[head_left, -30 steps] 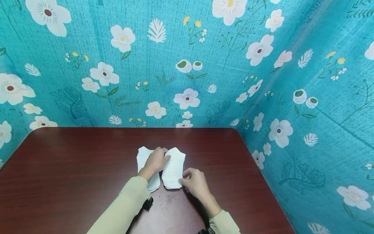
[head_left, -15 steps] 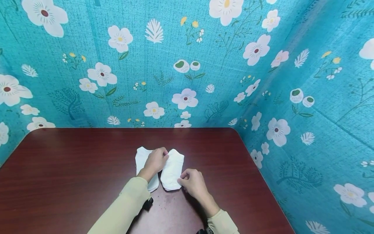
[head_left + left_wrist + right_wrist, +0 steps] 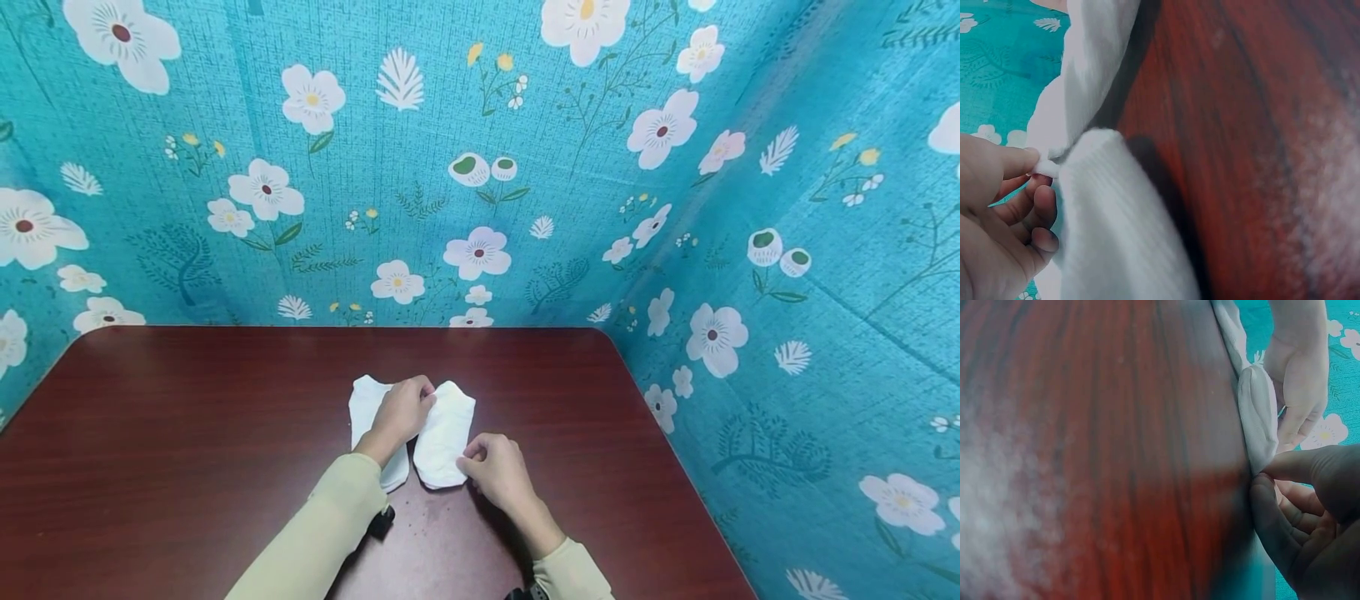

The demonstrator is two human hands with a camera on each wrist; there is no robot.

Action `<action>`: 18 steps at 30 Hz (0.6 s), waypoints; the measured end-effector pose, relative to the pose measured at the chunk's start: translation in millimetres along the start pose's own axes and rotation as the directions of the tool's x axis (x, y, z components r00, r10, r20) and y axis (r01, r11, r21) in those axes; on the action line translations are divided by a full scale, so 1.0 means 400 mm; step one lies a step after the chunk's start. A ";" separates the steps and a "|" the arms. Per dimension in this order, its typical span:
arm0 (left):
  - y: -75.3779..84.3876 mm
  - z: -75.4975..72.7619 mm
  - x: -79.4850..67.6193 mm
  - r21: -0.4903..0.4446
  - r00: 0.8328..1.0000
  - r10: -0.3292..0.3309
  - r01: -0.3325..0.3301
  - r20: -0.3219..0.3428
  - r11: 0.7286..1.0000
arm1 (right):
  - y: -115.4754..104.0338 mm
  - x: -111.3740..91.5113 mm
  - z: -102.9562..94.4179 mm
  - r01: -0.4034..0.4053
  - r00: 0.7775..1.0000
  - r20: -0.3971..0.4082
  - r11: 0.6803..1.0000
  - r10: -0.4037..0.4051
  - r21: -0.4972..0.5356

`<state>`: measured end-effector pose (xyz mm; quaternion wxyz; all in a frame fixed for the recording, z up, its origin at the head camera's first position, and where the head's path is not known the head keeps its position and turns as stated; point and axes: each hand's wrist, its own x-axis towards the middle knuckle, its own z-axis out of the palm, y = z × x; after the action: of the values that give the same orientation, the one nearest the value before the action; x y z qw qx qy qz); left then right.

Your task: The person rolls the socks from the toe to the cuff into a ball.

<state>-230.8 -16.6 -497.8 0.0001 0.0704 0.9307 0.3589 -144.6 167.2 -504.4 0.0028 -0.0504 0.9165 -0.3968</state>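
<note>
Two white knit socks lie side by side near the middle of the table. My left hand (image 3: 402, 408) reaches across the left sock (image 3: 365, 410), hiding part of it. Its thumb and fingers pinch the upper left edge of the right sock (image 3: 444, 437). In the left wrist view a small fold of white fabric (image 3: 1047, 168) sits between those fingertips, beyond the ribbed left sock (image 3: 1119, 219). From the right side, my right hand (image 3: 498, 468) pinches the right sock's lower right edge. The right wrist view shows the thumb and index finger meeting at the sock's (image 3: 1259, 419) corner.
The dark red-brown table (image 3: 187, 433) has a rounded far edge. Behind it and along its right side hangs a teal flowered cloth (image 3: 420, 167). Small dark specks lie on the table below the socks. A black wrist camera (image 3: 381, 522) is strapped under the left sleeve.
The right sock has shifted slightly and its top now sits a little lower and smoother beside my left fingers. Both hands stay almost in place, still pinching it.
</note>
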 end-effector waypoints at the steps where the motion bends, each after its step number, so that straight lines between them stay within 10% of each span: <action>1: 0.001 -0.002 -0.001 -0.002 1.000 0.001 -0.001 -0.001 1.000 | -0.001 0.000 0.000 0.001 1.000 0.001 1.000 -0.001 0.003; 18: 0.003 -0.031 -0.014 -0.145 0.999 -0.004 -0.002 -0.036 0.989 | -0.013 0.003 -0.010 0.071 0.996 -0.053 0.996 -0.073 -0.050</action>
<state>-225.7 -24.6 -488.0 -0.0115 0.0632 0.9021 0.4266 -145.5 166.4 -497.6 -0.0377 -0.0725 0.9231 -0.3759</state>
